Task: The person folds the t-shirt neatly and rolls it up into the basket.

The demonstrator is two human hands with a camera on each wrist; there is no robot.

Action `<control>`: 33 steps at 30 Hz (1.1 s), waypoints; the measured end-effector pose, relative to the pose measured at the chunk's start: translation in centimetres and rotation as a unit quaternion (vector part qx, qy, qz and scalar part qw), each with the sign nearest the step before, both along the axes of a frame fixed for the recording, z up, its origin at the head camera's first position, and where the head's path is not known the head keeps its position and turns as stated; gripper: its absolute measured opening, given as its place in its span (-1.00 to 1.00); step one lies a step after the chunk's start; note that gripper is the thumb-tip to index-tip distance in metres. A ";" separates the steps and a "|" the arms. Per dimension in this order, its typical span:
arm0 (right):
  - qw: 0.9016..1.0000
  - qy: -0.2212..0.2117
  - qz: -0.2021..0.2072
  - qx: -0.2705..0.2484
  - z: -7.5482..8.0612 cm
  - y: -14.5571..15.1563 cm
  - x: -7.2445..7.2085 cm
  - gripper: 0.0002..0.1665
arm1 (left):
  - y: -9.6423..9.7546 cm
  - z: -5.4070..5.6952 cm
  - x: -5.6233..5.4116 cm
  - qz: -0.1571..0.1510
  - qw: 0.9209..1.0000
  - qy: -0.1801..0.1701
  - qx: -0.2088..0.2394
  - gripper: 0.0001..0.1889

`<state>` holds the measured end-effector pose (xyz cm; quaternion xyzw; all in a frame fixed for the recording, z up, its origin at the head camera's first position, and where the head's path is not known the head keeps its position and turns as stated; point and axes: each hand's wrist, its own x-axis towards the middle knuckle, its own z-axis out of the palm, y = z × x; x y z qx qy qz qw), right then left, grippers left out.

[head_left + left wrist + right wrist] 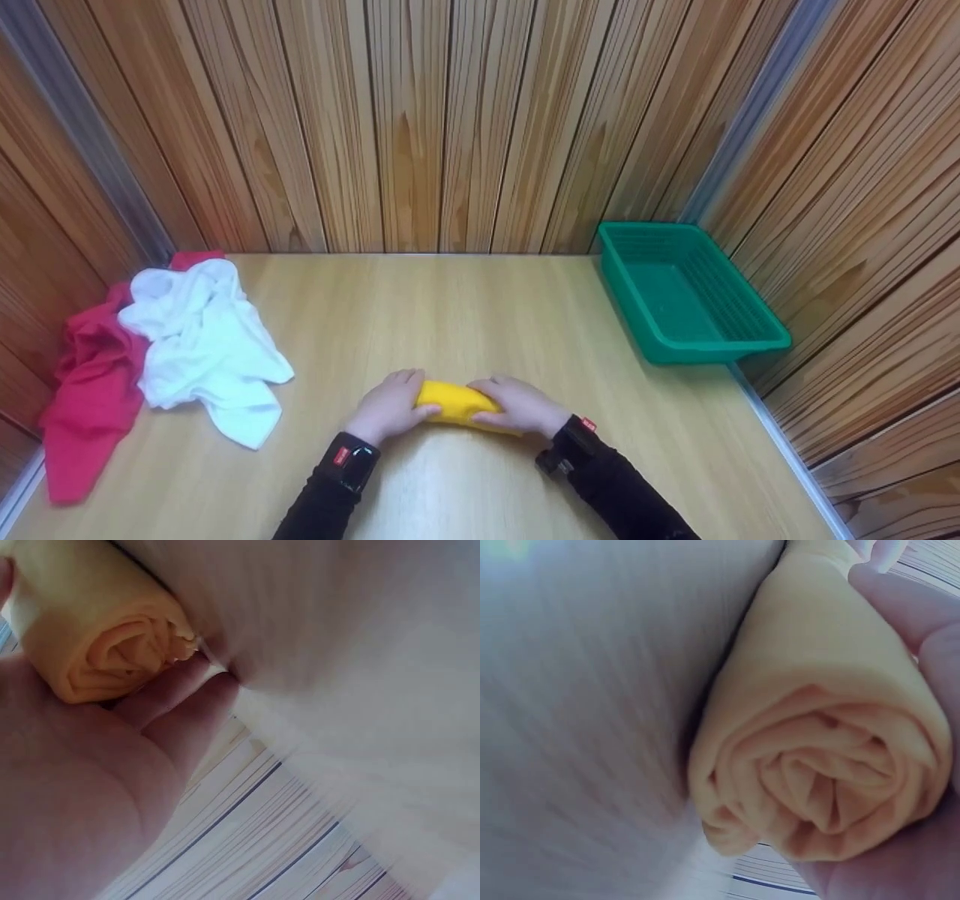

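Note:
A yellow cloth (450, 401), rolled into a thick cylinder, lies crosswise on the table near its front. My left hand (391, 405) grips its left end, thumb on the near side and fingers over the far side. At the other end my right hand (525, 406) holds the roll in the same way. Spiral folds show at the roll's end (124, 656) in the left wrist view. The right wrist view shows the opposite spiral end (829, 772), with the palm against its side. The fingertips behind the roll are partly hidden.
A white cloth (206, 345) lies crumpled over a red cloth (94, 397) at the table's left. In the back right corner stands a green plastic basket (667, 347). Wood-panelled walls (409, 127) enclose the table (442, 315) at the back and sides.

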<state>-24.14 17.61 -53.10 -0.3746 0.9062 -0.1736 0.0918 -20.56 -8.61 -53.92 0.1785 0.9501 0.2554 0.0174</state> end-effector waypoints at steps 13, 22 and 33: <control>0.997 -0.039 -0.005 -0.061 1.0 4.6 0.3 -0.37 | 0.0 -0.1 0.8 -0.004 0.999 -0.001 0.032 -0.44; 0.986 -0.073 -0.113 -0.103 2.4 10.3 -1.7 -0.36 | -0.3 -0.1 0.6 -0.003 1.000 0.006 0.014 -0.57; 0.948 -0.077 -0.261 -0.162 5.5 16.4 -3.4 -0.28 | -0.2 -0.1 0.9 0.007 1.000 -0.010 0.027 -0.50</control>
